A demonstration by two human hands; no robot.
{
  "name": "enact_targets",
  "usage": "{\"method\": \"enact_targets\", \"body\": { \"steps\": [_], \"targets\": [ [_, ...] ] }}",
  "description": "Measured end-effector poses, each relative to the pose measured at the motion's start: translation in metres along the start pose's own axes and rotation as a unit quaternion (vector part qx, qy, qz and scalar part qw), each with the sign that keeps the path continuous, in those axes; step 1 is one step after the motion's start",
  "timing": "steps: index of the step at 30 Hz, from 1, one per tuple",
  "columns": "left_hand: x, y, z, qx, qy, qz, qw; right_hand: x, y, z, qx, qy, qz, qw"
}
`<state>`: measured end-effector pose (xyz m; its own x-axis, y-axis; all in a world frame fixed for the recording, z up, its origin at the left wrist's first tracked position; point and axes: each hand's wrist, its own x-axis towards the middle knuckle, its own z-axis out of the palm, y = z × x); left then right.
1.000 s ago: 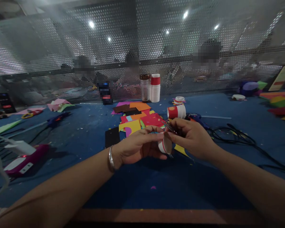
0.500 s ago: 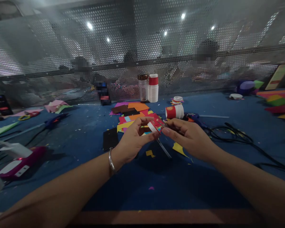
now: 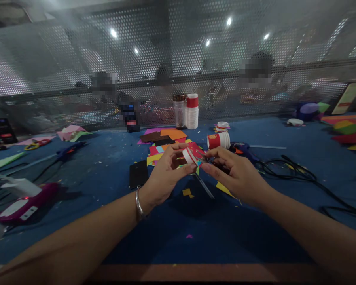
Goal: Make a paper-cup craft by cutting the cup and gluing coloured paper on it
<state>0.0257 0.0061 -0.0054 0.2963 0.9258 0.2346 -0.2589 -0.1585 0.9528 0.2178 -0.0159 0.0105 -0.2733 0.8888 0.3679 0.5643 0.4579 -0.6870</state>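
Note:
My left hand [image 3: 165, 171], with a silver bangle at its wrist, is closed round a short white and red piece of a paper cup [image 3: 190, 156], thumb below and fingers above. Close to the cup's right side, my right hand [image 3: 240, 171] grips small scissors [image 3: 203, 158]; their metal blades point at the cup's edge, and the handles are mostly hidden in the fingers. Behind both hands lie coloured paper sheets [image 3: 173, 134] in a loose pile. A clear glue stick [image 3: 205, 187] and yellow paper scraps [image 3: 188, 192] lie below the hands.
Stacked paper cups [image 3: 192, 113] stand beside a clear bottle [image 3: 179, 113]; more cups [image 3: 218, 140] lie sideways. A blue glue gun [image 3: 243, 150] trails a black cable [image 3: 296, 170] at right. Another glue gun [image 3: 67, 151], a magenta power strip [image 3: 29, 204] and yellow-red scissors [image 3: 37, 144] are at left.
The cup piece has turned a little in my left hand, showing more of its white and red side. The scissors' blades have shifted slightly against its edge.

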Motion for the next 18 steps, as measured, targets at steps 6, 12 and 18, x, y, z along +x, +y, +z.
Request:
{"method": "enact_targets", "body": {
  "steps": [6,12,18],
  "targets": [
    [0.002,0.001,-0.006,0.084,-0.015,0.045,0.995,0.000,0.002,-0.003,0.052,-0.035,0.010,0.998],
    [0.002,0.003,-0.009,0.156,-0.038,0.079,0.984,0.002,0.001,-0.005,0.089,-0.075,0.027,0.993],
    [0.004,0.004,-0.011,0.152,-0.075,0.079,0.982,0.004,-0.002,-0.007,0.098,-0.086,0.040,0.991]
  ]
}}
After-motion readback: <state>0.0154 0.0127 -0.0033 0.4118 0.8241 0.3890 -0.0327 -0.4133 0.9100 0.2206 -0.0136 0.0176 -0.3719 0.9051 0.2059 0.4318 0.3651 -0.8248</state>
